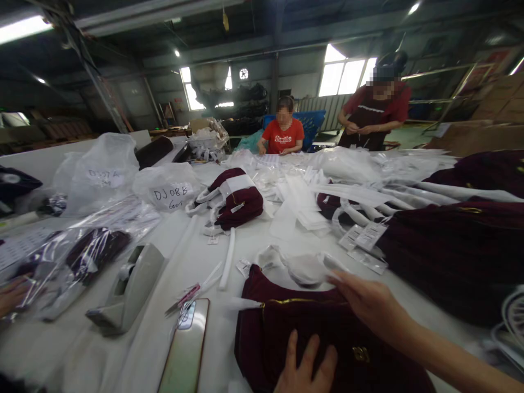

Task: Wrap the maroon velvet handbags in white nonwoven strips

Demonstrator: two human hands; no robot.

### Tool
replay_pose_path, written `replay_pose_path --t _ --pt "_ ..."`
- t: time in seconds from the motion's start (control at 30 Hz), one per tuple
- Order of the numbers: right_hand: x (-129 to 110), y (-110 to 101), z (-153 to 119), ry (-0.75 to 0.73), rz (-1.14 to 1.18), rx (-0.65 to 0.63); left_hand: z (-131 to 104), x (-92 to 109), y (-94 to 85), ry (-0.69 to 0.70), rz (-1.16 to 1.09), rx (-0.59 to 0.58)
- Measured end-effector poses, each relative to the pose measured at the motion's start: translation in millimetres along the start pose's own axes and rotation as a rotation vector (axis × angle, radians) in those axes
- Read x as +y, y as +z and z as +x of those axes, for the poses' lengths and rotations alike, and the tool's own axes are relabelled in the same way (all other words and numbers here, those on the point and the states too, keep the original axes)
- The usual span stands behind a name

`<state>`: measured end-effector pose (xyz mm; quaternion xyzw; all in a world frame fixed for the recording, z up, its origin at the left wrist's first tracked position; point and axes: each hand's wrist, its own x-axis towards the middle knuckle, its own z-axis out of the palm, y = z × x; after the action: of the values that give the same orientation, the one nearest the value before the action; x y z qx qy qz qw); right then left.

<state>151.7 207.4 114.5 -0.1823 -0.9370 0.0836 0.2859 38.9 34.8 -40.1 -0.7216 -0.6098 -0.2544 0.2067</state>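
Note:
A dark maroon bag [303,322] with a gold zipper and a small gold emblem lies in front of me. Flat on its front panel, fingers spread, rests my left hand [305,363]. At the bag's upper edge my right hand [364,300] is closed, its fingertips pinching the white-wrapped strap [305,267] that loops behind the bag. White paper [245,304] sticks out by the zipper's left end, and a tag [244,266] lies at the upper left corner.
Left of the bag are a phone [186,349], pink-handled scissors [188,295] and a tape dispenser [129,289]. More maroon bags [454,256] are piled right. Another person's hand [14,295] touches clear plastic at the left edge. Two people [282,131] work across the table.

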Motion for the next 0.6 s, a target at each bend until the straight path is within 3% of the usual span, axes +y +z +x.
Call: replay_pose_path --t 0.07,0.1,0.2,0.27,0.33,0.43,0.6 --pt "-9.7 -10.1 -1.9 -0.035 -0.045 0.165 2.8 -5.2 -8.0 0.079 -0.039 0.036" --pt "-17.6 -12.5 -5.7 -0.110 -0.044 0.163 5.3 -7.2 -12.9 0.102 -0.059 0.059" --pt "-41.0 -8.8 -24.1 -0.283 0.035 -0.002 15.2 -10.8 -27.9 0.110 -0.106 0.123" --pt "-47.5 -3.8 -34.2 -0.251 0.057 -0.054 20.9 -12.2 -35.9 0.105 -0.112 0.159" --pt "-45.5 -2.4 -38.3 -0.162 0.025 -0.010 23.4 -13.4 -40.8 0.124 -0.096 0.191" --pt "-38.7 -6.1 -39.2 -0.103 -0.040 0.011 19.5 -14.1 -41.0 0.087 -0.077 0.222" --pt "-37.0 3.9 -55.8 -0.219 -0.160 -0.129 8.1 -14.8 -32.6 -0.095 -0.125 0.194"
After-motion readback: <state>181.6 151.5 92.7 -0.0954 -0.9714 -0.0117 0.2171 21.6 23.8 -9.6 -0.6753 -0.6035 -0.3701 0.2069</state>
